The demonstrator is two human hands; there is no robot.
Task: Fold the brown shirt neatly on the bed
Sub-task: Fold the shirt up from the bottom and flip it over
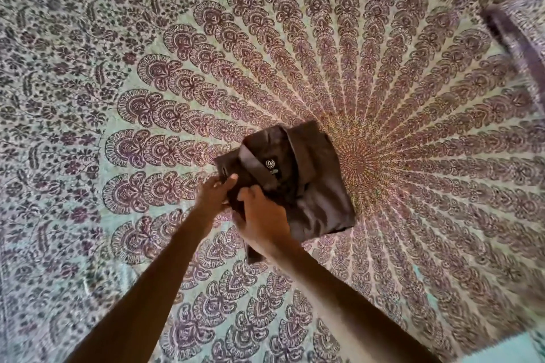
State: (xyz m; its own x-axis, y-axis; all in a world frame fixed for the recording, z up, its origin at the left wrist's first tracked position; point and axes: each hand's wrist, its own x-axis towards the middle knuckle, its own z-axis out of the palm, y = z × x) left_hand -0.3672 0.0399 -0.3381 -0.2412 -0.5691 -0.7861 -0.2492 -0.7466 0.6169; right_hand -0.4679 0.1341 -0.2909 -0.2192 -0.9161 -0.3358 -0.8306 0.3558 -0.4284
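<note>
My left hand [216, 191] has a pinching grip on the left edge of the brown shirt [312, 186], thumb on top, fingers tucked under where I can't see them. My right hand [262, 219] is just beside it, fingers curled over the near corner of the same bundle, so both grips are closed on cloth. The shirt sits as a compact, nearly square packet, collar [252, 162] up and label [269, 164] showing, lying near the middle of the bed [132, 82], right against the centre of the sunburst print [356, 162]. One loose strip of fabric [254, 255] pokes out below my right hand, and that, I reckon, is the job now: tuck it under, square off the left edge, then press the packet flat with open palms. Gently does it, since a hard tug would probably drag the layers apart. The pillow [525, 38] lies well apart at the far right, no bother.
</note>
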